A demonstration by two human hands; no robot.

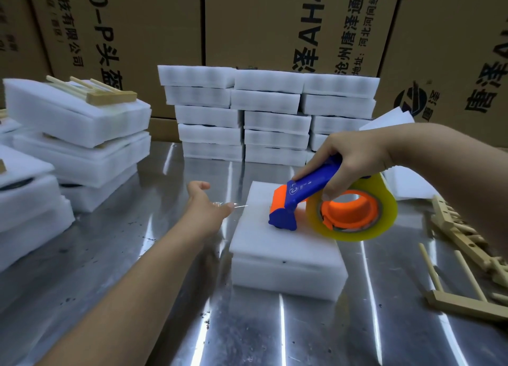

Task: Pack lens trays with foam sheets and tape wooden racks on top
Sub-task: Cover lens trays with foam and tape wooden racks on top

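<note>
Tape dispenser point(297, 198) is gripped by the right hand point(349, 159), fingers curled round the blue handle, one fingertip seen at the orange core. Its nose is pressed on the top of the foam bundle point(275, 244), which lies at centre frame on the steel table point(137, 255).

A thin clear tape strip point(236, 205) is stretched leftward from the nose to the left hand point(206, 203), just beside the bundle's upper left edge. Whether the strip is pinched or only stuck to one fingertip cannot be told; the other fingers look loosely curled.

Risks, as judged:
- The strip may be lost if the left hold is weak; it would then fold onto itself or onto the foam crookedly.
- The top foam sheet may be dragged or skewed by the dispenser, since the bundle is not held down by anything else.
- The soft foam may be dented or torn by hard pressure from the nose.
- No rack is seen on this bundle; the wooden racks point(453, 233) lie at right frame, so tape may be laid before one is placed.
</note>
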